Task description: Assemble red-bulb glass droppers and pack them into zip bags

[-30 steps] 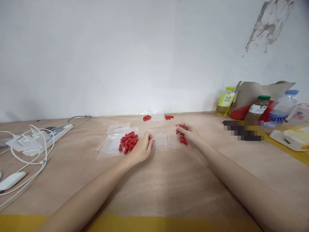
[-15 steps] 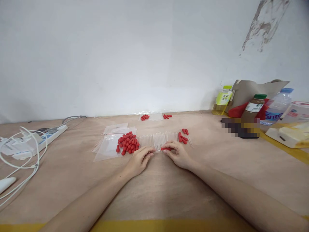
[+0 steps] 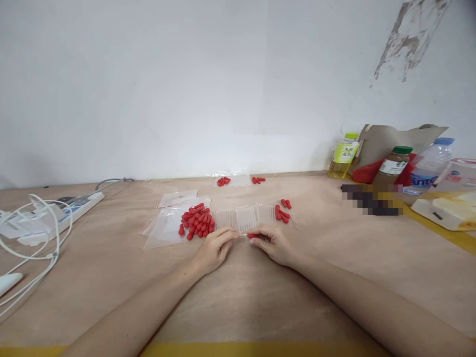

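Between finger and thumb, my left hand [image 3: 217, 248] pinches a thin clear dropper tube [image 3: 243, 235]. My right hand [image 3: 273, 244] is closed on a red rubber bulb [image 3: 253, 236], whose open end is at the tube's right end; whether the tube is inside it I cannot tell. Just beyond my hands lies a row of clear dropper tubes [image 3: 246, 216] side by side. A pile of red bulbs [image 3: 199, 221] sits left of the row on clear plastic bags [image 3: 163, 233]. Several red-bulbed droppers [image 3: 283, 214] lie right of it.
Bagged red bulbs [image 3: 223, 181] lie by the wall. At left are a power strip [image 3: 85, 210] and white cables [image 3: 55, 238]. On the right stand a yellow-capped bottle [image 3: 344, 154], a brown drink bottle [image 3: 392, 166], a water bottle [image 3: 427, 168] and a plastic food container [image 3: 446, 208].
My right hand and the red bulb have shifted slightly down, and the bulb now meets the end of the tube. My left hand keeps its pinch almost in place.
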`<action>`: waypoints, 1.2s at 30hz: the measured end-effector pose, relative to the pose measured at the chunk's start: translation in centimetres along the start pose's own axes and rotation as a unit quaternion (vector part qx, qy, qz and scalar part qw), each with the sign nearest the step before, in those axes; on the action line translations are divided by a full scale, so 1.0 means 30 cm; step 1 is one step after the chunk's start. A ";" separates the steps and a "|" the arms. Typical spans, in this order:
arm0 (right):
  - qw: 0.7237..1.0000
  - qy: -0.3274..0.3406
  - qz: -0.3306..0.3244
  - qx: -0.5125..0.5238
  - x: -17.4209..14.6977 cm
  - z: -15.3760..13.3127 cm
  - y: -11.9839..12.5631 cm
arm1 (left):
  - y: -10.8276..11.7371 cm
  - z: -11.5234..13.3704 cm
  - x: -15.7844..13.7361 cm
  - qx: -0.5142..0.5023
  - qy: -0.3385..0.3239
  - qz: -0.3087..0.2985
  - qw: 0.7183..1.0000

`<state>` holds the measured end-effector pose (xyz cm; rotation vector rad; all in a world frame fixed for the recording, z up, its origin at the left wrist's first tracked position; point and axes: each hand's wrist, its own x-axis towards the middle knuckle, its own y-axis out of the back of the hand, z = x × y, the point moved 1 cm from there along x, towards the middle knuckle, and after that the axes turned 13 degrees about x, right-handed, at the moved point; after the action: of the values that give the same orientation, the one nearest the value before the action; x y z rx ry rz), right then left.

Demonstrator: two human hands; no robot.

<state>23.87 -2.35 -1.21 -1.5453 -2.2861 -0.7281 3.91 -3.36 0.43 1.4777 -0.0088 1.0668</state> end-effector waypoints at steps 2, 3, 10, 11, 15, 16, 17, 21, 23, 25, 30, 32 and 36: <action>0.999 0.026 0.001 -0.019 -0.002 -0.002 0.000 | -0.003 -0.002 -0.003 0.012 -0.017 0.009 1.000; 0.999 0.040 0.000 -0.026 -0.002 -0.004 -0.001 | -0.004 -0.002 -0.003 0.016 -0.026 0.014 0.999; 0.993 0.108 0.013 -0.050 -0.006 -0.029 -0.010 | -0.005 -0.011 -0.001 0.031 -0.058 0.042 0.997; 0.992 0.116 0.011 -0.056 -0.008 -0.033 -0.011 | -0.004 -0.012 -0.001 0.032 -0.063 0.045 0.996; 0.985 0.141 -0.001 -0.096 -0.014 -0.053 -0.011 | 0.006 -0.004 0.000 0.053 -0.079 0.034 0.995; 0.984 0.146 -0.007 -0.107 -0.015 -0.057 -0.011 | 0.009 0.001 0.001 0.061 -0.084 0.030 0.994; 0.982 0.150 -0.012 -0.114 -0.015 -0.059 -0.010 | 0.011 0.005 0.001 0.069 -0.090 0.028 0.993; 0.979 0.157 -0.027 -0.130 -0.015 -0.052 -0.011 | 0.008 0.017 -0.003 0.092 -0.101 0.034 0.990; 0.977 0.156 -0.031 -0.139 -0.015 -0.043 -0.011 | -0.001 0.017 -0.006 0.102 -0.097 0.039 0.989; 0.977 0.148 -0.036 -0.146 -0.014 -0.036 -0.011 | -0.011 0.017 -0.008 0.114 -0.086 0.036 0.989; 0.977 0.129 -0.059 -0.158 -0.011 -0.035 -0.009 | -0.025 0.024 -0.001 0.132 -0.059 0.004 0.989; 0.975 0.128 -0.066 -0.169 -0.010 -0.037 -0.010 | -0.025 0.028 0.002 0.138 -0.051 -0.012 0.989; 0.972 0.117 -0.077 -0.190 -0.008 -0.037 -0.012 | -0.022 0.035 0.004 0.148 -0.039 -0.032 0.988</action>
<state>23.59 -3.25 -0.48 -1.3443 -2.1928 -1.3811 4.97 -3.96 0.16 1.7739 0.1471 0.9871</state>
